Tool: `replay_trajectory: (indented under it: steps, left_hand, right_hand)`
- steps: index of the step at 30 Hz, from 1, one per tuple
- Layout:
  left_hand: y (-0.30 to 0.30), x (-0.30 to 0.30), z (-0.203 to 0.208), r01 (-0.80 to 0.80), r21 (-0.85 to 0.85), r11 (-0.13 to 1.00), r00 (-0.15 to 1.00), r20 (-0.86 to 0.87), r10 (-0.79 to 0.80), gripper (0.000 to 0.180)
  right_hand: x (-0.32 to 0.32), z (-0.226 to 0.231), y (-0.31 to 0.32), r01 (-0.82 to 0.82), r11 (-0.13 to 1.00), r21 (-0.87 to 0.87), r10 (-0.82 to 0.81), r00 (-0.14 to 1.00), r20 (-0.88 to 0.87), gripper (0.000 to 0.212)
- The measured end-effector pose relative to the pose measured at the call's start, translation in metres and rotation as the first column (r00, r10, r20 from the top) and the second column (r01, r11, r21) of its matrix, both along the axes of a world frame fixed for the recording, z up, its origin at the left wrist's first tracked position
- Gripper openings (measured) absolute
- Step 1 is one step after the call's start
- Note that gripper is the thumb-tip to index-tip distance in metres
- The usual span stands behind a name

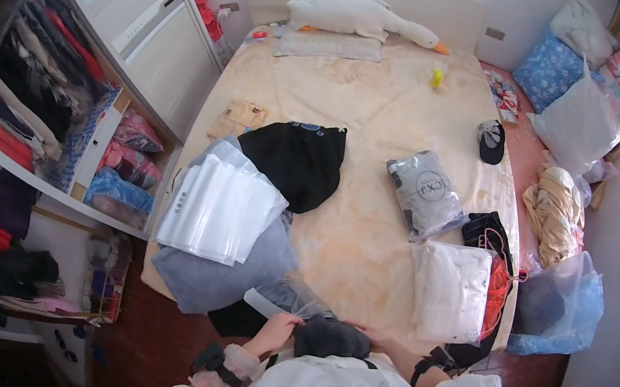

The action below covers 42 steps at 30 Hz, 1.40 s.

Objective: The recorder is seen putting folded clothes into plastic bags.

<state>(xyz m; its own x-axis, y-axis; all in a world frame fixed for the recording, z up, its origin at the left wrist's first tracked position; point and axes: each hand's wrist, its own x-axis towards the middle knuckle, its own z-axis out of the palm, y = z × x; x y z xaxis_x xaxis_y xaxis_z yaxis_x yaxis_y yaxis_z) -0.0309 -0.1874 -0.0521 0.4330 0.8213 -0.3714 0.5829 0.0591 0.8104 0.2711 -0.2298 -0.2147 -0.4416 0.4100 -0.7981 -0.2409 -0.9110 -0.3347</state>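
Head view: At the near edge of a bed [351, 240], a person's left hand [274, 334] curled its fingers against a soft, rounded dark bundle [329, 339] and a clear plastic bag [295, 298]; from where I stood, I could not tell whether they were clamped on film or cloth. The right hand [366, 333] showed only in part beside the bundle's right side, its fingers too hidden to read. The bundle sat close to the wearer's body, the filmy bag just beyond it with a pale strip [262, 301] along its left side. The step in hand appeared to be bagging clothes; the next move seemed to call for a spread bag mouth and a compact fold. Farther out lay plush grey cloth [217, 275] under a glossy, flat stack of white plastic bags [222, 208], with a matte black garment [297, 163] alongside. To the right, a pillowy grey packet [425, 195] and a wrinkled white packet [451, 293] rested on the mottled, cream-coloured bedcover.
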Motion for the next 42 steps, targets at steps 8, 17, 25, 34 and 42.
replay_trajectory:
  steps: [8,17,25,34,42]
  left_hand:
    - [0.045,-0.006,0.036,-0.129,-0.353,0.927,0.99,-0.104,0.099,0.058]
    - [0.016,-0.005,-0.048,-0.008,-0.238,0.971,0.932,-0.353,-0.079,0.034]
    - [0.034,0.001,-0.057,0.273,-0.28,0.92,0.849,-0.379,-0.367,0.031]
    - [0.065,0.079,0.03,0.638,0.42,0.645,0.759,-0.201,-0.619,0.084]
    - [0.069,0.08,-0.033,0.376,0.382,0.844,0.926,-0.187,-0.328,0.041]
  right_hand:
    - [0.017,0.016,0.042,-0.261,0.958,0.12,0.258,0.965,0.042,0.04]
    - [0.026,0.069,0.05,-0.534,0.77,0.349,0.213,0.731,0.648,0.02]
    - [0.015,0.076,0.057,-0.764,0.549,0.339,0.078,0.45,0.889,0.019]
    - [-0.003,0.07,0.066,-0.457,0.849,0.265,0.124,0.66,0.741,0.032]
    - [0.003,0.07,0.072,-0.113,0.906,0.408,-0.028,0.946,0.324,0.028]
